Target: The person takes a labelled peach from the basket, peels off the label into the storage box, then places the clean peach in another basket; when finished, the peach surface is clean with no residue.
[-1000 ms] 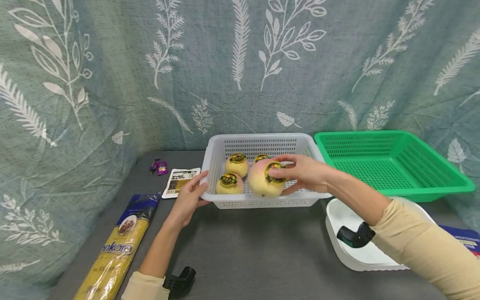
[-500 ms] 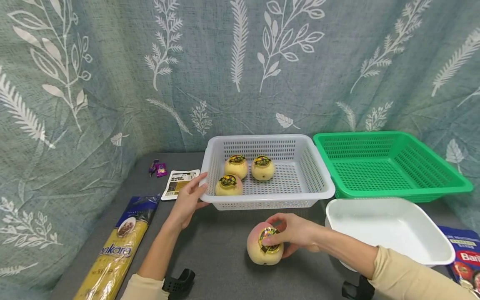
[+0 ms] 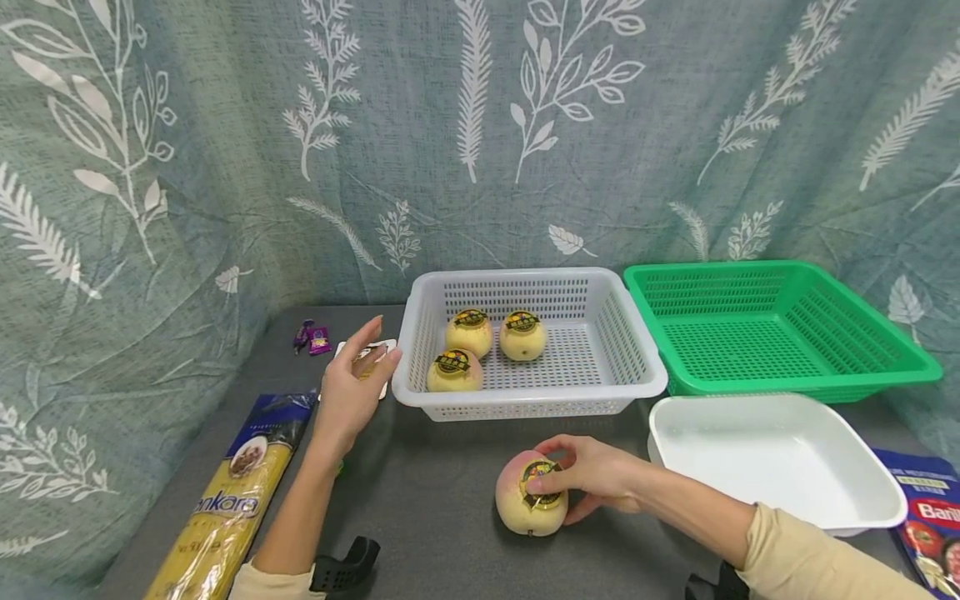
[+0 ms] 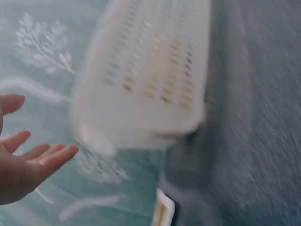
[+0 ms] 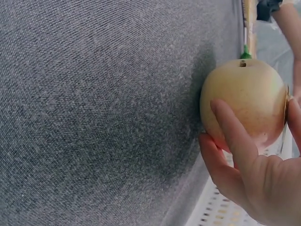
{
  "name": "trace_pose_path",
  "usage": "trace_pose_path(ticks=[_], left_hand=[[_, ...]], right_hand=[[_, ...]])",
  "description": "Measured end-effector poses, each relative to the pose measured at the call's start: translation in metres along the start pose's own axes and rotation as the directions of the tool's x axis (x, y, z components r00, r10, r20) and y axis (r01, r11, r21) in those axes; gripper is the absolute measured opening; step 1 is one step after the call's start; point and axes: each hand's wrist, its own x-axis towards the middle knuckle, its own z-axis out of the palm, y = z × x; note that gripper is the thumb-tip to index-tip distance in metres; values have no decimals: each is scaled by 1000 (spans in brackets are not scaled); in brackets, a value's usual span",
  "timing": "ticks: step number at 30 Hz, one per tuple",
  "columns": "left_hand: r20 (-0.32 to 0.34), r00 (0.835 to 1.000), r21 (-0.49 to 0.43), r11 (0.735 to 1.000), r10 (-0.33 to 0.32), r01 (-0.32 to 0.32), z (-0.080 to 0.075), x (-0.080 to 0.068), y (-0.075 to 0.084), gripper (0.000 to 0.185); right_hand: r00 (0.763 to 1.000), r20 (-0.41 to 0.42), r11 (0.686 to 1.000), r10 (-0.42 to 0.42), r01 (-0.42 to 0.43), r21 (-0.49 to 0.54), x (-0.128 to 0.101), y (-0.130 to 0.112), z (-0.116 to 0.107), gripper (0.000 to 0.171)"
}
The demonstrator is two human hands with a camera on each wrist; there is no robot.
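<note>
Right hand (image 3: pixel 600 475) is gripping the labelled fruit (image 3: pixel 517 504), thumb pressing on its black label, fingers curling round the far side; the fruit is sitting low at the grey table (image 3: pixel 435 500), in front of the white basket (image 3: pixel 525 400), well apart from its near rim, contact with the tabletop hard to tell. Left hand (image 3: pixel 348 400) is holding nothing, fingers and thumb spreading loosely apart, hovering just beside the basket's left rim and partly covering a white packet (image 4: pixel 162 209); the left wrist view is showing a gap from the basket. Three more fruits (image 3: pixel 468 337) are sitting in the basket's left part, perforated floor showing right of them. A stretch of table is lying between left forearm and gripped fruit. White tub (image 3: pixel 750 454) is standing right of the right hand, its left edge close to the forearm; green basket (image 3: pixel 787 387) is standing behind the tub.
</note>
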Motion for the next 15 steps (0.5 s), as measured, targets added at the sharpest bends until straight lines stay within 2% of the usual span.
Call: trace_pose_path(ticks=[2,4,6,8,10,11,13,15], left_hand=[[41,997,-64,996,62,-59,5,-5,9,56],[124,986,-148,985,110,-91,14,-10,15,56],[229,964,-224,971,137,-85,24,-15,18,57],[342,929,-261,964,141,-50,33,-20,17,58],[459,880,-249,968,126,-8,43,-25,14,62],[519,847,-231,973,111,13,47,-27,11,64],[629,775,-161,986,64,50,55,-31,5,68],[713,701,-76,996,14,57,62,-35,-2,72]], right_hand=[[1000,-5,1000,-1,1,8,0,1,0,61],[1000,-10,1000,-3,3,12,-1,1,0,62],[1000,-12,1000,-6,7,12,-1,2,-1,63],[1000,-11,1000,-9,9,10,-1,2,-1,64],[1000,-11,1000,-8,8,5,0,3,-1,64],[1000,-12,1000,-6,6,5,0,3,-1,64],[1000,-21,1000,-3,3,2,0,3,0,64],[1000,-28,1000,1,-1,2,1,3,0,64]])
